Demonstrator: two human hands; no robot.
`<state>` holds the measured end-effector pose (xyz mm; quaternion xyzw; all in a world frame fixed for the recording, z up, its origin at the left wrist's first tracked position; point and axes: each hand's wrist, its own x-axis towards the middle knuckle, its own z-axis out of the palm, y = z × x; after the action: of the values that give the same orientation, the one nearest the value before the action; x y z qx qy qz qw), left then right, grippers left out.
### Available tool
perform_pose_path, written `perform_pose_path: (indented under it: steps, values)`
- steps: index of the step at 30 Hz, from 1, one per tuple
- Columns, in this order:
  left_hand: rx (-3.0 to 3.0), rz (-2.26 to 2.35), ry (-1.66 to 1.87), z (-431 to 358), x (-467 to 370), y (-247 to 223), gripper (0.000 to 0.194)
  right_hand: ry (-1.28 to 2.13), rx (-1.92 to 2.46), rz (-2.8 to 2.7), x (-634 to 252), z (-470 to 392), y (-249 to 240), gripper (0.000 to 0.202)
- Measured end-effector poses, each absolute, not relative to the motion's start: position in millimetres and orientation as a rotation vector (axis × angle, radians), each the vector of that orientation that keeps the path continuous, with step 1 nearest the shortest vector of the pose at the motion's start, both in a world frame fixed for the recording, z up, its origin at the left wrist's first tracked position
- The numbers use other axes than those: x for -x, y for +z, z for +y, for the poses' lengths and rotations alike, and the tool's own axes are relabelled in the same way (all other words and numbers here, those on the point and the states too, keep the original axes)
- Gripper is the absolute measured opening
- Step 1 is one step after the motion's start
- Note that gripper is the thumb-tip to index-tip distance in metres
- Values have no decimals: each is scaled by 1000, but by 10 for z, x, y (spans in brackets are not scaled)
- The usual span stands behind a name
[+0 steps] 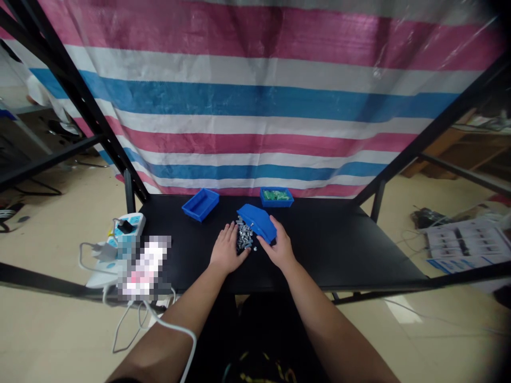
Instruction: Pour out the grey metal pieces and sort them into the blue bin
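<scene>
In the middle of the black table, my right hand (281, 247) grips a blue plastic bin (259, 221) by its right end. The bin is tipped on its side, its opening facing left and down. A pile of small silvery metal parts, perhaps screws or bolts (243, 236), lies on the tabletop at the bin's mouth. Against the left side of this pile rests my left hand (228, 250), flat with its fingers stretched forward and the thumb apart. One small loose piece (255, 249) sits just right of the left thumb.
Behind to the left stands a blue bin (200, 204) with nothing visible inside. Another blue bin (276, 197) at the back holds green pieces. A white power strip (131, 234) with plugs, a blurred-out bright object (146, 266) and white cables (175, 324) occupy the table's left end. Striped sheeting (255, 101) hangs behind.
</scene>
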<state>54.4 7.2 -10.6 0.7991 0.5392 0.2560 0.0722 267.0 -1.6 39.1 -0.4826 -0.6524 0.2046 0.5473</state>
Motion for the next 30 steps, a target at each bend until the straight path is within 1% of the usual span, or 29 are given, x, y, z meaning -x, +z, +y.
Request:
perform_pose_path:
  steps: [3,9,12,17,19,22,26,28,30]
  values:
    - [-2404,1628,751,66,-546,-89,91,446,1142,-1546,-2713,6,363,74]
    - [-2426,1642,718,51,-549,-55,92,202,1108,-1754,-2792,69,327,73]
    - [-2428,1643,721,46,-549,-54,92,181,1097,-1764,-2804,121,302,73]
    - [-2425,1629,758,39,-548,-54,90,364,1059,-1492,-2794,240,234,81]
    - [-2426,1622,765,37,-546,-52,88,408,1031,-1399,-2788,306,233,81]
    - [-2427,1618,763,34,-544,-48,86,527,1026,-1229,-2752,457,275,76]
    - [-2423,1608,769,30,-542,-44,84,882,1028,-868,-2581,786,342,72]
    - [-2416,1601,775,29,-541,-39,84,1057,1024,-718,-2450,980,351,65]
    - [-2410,1597,778,27,-539,-30,83,1150,1065,-643,-2313,1162,342,57]
